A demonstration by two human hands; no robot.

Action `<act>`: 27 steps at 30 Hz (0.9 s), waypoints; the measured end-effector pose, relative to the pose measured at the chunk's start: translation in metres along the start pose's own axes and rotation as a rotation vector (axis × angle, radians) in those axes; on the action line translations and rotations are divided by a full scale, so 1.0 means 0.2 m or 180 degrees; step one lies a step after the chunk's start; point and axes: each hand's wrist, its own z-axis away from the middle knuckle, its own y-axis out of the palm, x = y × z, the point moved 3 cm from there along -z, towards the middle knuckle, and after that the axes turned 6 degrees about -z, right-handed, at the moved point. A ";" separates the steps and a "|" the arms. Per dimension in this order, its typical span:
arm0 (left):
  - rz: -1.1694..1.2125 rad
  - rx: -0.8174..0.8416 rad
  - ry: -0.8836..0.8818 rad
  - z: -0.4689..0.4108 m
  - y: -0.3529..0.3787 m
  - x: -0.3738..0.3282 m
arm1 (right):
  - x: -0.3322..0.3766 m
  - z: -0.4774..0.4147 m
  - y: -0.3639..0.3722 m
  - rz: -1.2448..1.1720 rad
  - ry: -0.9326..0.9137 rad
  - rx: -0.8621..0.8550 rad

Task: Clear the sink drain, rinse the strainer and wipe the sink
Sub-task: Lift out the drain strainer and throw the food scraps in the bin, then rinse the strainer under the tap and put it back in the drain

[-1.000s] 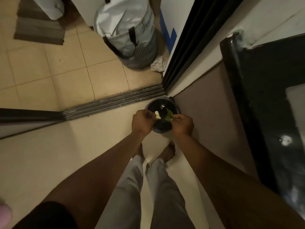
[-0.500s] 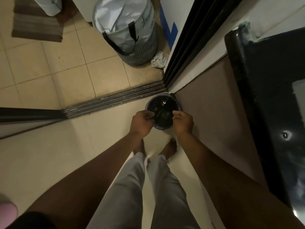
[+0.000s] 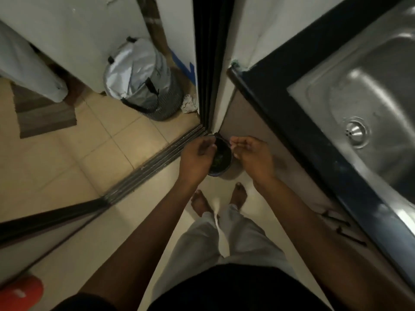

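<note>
My left hand [image 3: 197, 156] and my right hand [image 3: 252, 157] hover side by side over a small dark bin [image 3: 224, 164] on the floor, beside the cabinet. Green scraps [image 3: 219, 158] lie inside the bin. The left hand's fingers curl inward over a dark patch in its palm, and motion blur hides what that is. Loosely curled fingers on the right hand show nothing between them. At the right, the steel sink [image 3: 381, 86] sits in a dark counter [image 3: 280, 102]. A metal drain fitting [image 3: 357, 134] shows in its basin. I cannot pick out the strainer for certain.
A grey laundry bag [image 3: 143, 79] and a crumpled cloth [image 3: 188, 104] stand beyond the sliding-door track [image 3: 157, 160]. The dark door frame [image 3: 211, 63] rises just behind the bin. My bare feet [image 3: 221, 198] are close to the bin. A red object [image 3: 20, 292] lies at the lower left.
The green and pale scraps held over the bin a second ago are gone from my fingers. Both hands have lifted slightly and parted. The view has swung, bringing the sink into sight.
</note>
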 end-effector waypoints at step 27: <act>-0.0096 0.1134 0.1528 0.64 0.67 -1.21 | 0.44 0.79 -1.34 -0.1354 -0.0916 -0.1123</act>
